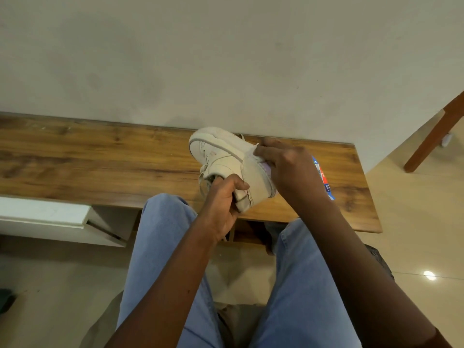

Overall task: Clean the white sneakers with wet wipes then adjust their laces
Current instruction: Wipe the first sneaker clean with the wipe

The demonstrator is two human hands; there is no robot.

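A white sneaker (221, 156) is held above the wooden table (100, 162), its toe pointing toward the wall. My left hand (223, 202) grips its heel and collar from below, and loose laces (203, 182) hang beside the thumb. Against the sneaker's side near the heel, my right hand (288, 169) presses a white wet wipe (256, 159). A blue and red wipes packet (324, 179) lies on the table, mostly hidden behind my right hand. Only one sneaker is in view.
The table stands against a pale wall, with a white drawer unit (50, 217) under its left part. A wooden chair leg (434, 136) rises at the right over the tiled floor. My knees in blue jeans (163, 234) are just in front of the table edge.
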